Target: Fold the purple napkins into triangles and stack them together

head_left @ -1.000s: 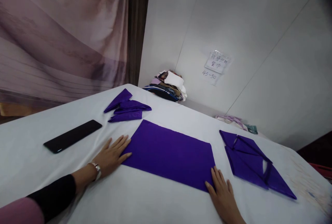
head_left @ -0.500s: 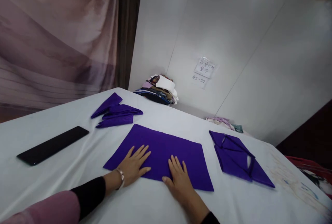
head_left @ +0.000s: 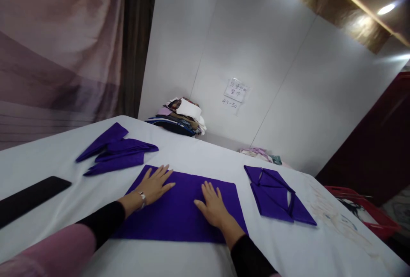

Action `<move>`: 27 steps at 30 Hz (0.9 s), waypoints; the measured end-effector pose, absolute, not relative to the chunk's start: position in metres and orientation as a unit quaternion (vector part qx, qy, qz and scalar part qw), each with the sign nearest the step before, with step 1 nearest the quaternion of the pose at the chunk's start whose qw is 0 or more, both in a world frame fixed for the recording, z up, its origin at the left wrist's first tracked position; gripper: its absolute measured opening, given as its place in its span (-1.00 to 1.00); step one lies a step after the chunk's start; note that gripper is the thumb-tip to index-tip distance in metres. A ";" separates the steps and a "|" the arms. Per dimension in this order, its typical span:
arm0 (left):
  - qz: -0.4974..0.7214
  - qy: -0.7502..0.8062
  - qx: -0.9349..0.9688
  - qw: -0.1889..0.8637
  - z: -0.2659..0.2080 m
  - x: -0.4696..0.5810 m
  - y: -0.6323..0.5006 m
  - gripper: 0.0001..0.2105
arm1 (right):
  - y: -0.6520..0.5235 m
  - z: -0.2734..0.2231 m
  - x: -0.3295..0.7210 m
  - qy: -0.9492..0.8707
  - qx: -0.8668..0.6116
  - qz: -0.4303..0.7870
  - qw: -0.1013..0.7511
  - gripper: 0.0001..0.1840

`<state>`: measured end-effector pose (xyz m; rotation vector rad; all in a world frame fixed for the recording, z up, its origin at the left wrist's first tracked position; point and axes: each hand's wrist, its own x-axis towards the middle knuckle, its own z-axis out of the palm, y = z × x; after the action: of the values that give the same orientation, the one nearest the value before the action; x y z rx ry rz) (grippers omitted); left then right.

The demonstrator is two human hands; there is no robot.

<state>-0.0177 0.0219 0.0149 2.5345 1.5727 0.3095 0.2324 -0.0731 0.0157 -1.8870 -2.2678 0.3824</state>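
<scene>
A purple cloth napkin [head_left: 182, 213] lies flat on the white-covered table in front of me, its long sides running left to right. On its upper left part rests my left hand [head_left: 155, 185], palm down with the fingers spread. My right hand [head_left: 213, 204] lies on the right half, also palm down, thumb held away from the fingers. Neither hand grips the fabric. Folded purple napkins [head_left: 120, 151] sit in a loose group to the left. More folded purple napkins [head_left: 277, 193], with pointed ends, lie to the right.
A black flat slab [head_left: 32, 198] lies at the table's left. Along the back wall are a stack of folded clothes [head_left: 181, 116] and some pale cloths [head_left: 258, 154]. A paper sign [head_left: 236, 90] hangs on the wall. Beyond the right edge stands a red basket [head_left: 381, 225].
Both hands have slid over the cloth toward its far edge, still flat. More of the napkin shows on the near side. The whole view has shifted, with more ceiling and the red basket visible.
</scene>
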 end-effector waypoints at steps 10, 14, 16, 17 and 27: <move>0.077 0.565 0.817 0.092 -0.018 -0.019 0.057 -0.33 | -0.017 -0.015 0.276 -0.693 -0.714 0.077 0.068 -0.31; 0.071 0.563 0.819 0.087 -0.016 -0.018 0.057 -0.33 | -0.024 -0.018 0.327 -0.635 -0.769 0.043 0.059 -0.32; 0.071 0.560 0.821 0.086 -0.016 -0.017 0.058 -0.34 | -0.029 -0.015 0.336 -0.620 -0.782 0.039 0.053 -0.32; 0.071 0.560 0.821 0.086 -0.016 -0.017 0.059 -0.35 | -0.031 -0.013 0.335 -0.615 -0.786 0.040 0.050 -0.31; 0.061 0.565 0.820 0.068 -0.013 -0.012 0.060 -0.33 | -0.109 0.006 0.254 -0.781 -0.606 0.125 0.083 -0.25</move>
<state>-0.0124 0.0604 -0.0126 2.4704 1.7017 0.1825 0.2539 -0.1094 0.0062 -1.8106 -2.3315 0.3738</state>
